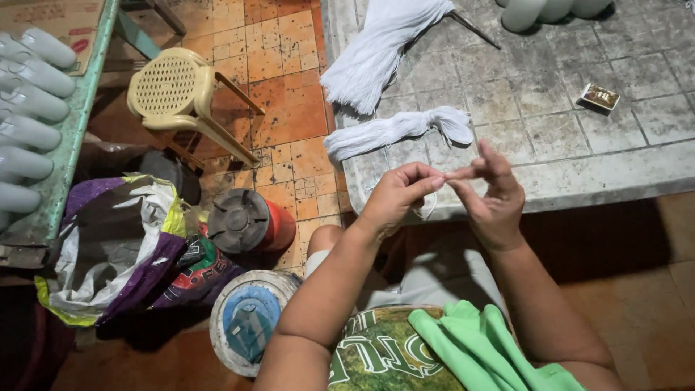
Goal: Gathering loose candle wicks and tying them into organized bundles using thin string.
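Observation:
My left hand (399, 194) and my right hand (491, 194) meet fingertip to fingertip just in front of the tiled table's edge (579, 181). Between the pinched fingers runs a thin white thread (428, 210), which loops down below my left hand. A small bundle of white thread (394, 132) lies on the table right behind my hands. Farther back lies a bigger white bundle (376, 54) with a thin dark stick (474, 29) poking out of it.
A small matchbox (599, 96) sits on the table at right, with white candles (550, 9) at the far edge. On the floor at left are a cream plastic chair (181, 98), a red-and-grey container (250, 223), a round lidded bucket (246, 318), crumpled bags (123, 246). More white candles (29, 108) lie on a green table.

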